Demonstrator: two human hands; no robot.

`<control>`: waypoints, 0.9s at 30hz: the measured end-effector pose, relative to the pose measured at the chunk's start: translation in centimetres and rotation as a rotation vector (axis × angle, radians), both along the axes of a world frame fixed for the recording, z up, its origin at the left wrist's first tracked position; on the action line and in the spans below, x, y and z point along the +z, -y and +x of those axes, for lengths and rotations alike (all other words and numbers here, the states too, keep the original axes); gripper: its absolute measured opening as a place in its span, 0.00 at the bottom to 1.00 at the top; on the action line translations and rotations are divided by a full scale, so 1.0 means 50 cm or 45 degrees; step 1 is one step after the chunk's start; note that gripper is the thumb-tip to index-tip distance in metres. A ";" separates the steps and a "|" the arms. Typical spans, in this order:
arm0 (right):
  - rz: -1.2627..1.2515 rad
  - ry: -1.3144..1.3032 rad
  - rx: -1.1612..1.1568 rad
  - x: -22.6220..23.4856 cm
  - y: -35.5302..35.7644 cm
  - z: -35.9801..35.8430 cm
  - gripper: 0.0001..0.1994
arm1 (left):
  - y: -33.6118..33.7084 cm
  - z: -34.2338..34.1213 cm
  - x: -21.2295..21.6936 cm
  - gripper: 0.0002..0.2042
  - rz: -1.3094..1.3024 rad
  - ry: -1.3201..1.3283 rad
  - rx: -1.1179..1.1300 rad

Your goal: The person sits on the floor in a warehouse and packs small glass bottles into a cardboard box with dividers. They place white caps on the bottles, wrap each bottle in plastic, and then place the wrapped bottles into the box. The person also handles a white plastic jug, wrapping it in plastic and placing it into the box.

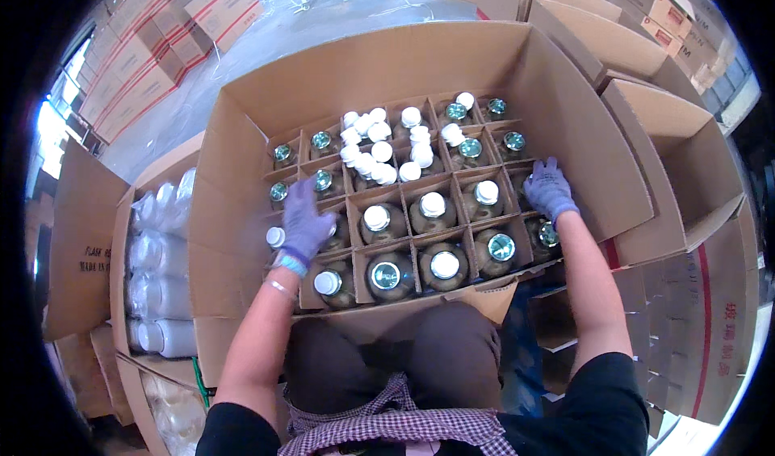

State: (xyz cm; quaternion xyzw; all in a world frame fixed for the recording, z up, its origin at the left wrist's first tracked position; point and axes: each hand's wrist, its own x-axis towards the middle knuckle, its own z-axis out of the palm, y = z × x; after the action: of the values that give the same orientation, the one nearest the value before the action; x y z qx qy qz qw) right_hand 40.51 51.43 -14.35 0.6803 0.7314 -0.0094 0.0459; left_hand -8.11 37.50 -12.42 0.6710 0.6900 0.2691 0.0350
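Note:
A large cardboard box (379, 60) stands before me, split by cardboard dividers into cells of glass bottles. Some bottles wear white caps, such as the capped bottle (432, 205); others are open at the mouth, such as the uncapped bottle (386, 276). Loose white caps (375, 153) lie heaped over the middle cells. My left hand (303, 220), in a purple glove, is over the left cells, fingers stretched and thumb apart, beside a white cap (275, 236). My gloved right hand (549, 189) curls down over a right-edge cell; what its fingers grip is hidden.
At left, an open carton (121, 278) holds plastic-wrapped white containers (165, 294). Opened empty cartons (666, 157) crowd the right side. Stacked cartons (145, 60) stand at the far left, on the grey floor (278, 32). My legs (395, 343) are against the box's near side.

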 end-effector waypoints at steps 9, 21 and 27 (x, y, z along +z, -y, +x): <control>-0.045 -0.447 -0.006 0.006 0.002 -0.013 0.42 | -0.165 0.082 0.007 0.30 -0.041 -0.354 -0.204; 0.241 -0.145 0.780 0.083 0.007 -0.449 0.17 | -0.129 -0.095 -0.064 0.34 0.027 0.061 0.153; 0.421 -0.842 0.501 0.089 -0.025 -0.389 0.14 | -0.144 -0.101 -0.028 0.28 -0.284 -0.131 0.057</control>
State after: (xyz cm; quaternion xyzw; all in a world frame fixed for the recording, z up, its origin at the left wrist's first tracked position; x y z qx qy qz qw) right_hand 21.06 52.67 -9.88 0.4861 0.8145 -0.1007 -0.3003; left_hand -13.16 44.71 -13.82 0.6602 0.7314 0.1567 0.0681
